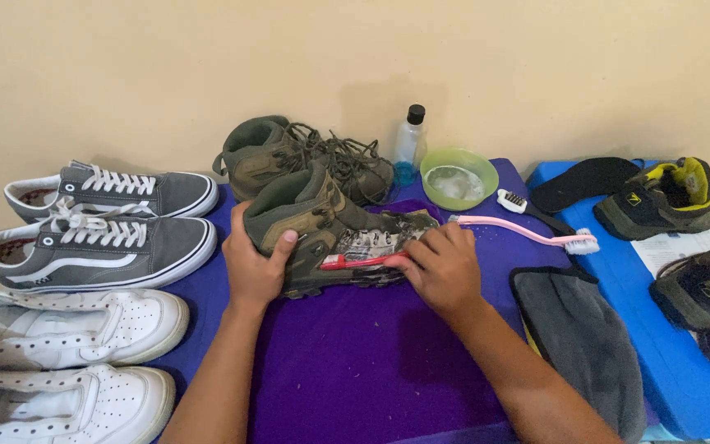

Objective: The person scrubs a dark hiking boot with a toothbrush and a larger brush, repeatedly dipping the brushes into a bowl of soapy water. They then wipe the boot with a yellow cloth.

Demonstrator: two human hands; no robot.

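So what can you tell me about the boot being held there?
The boot is an olive-green and tan ankle hiker, apparently suede with dark laces. It lies on its side on the purple cloth, collar toward the left, its side covered in grey foam. The left hand clasps the heel and collar; the right hand presses a red toothbrush against its side. Its twin stands right behind.

Soapy olive boot (334, 234), apparently sideways
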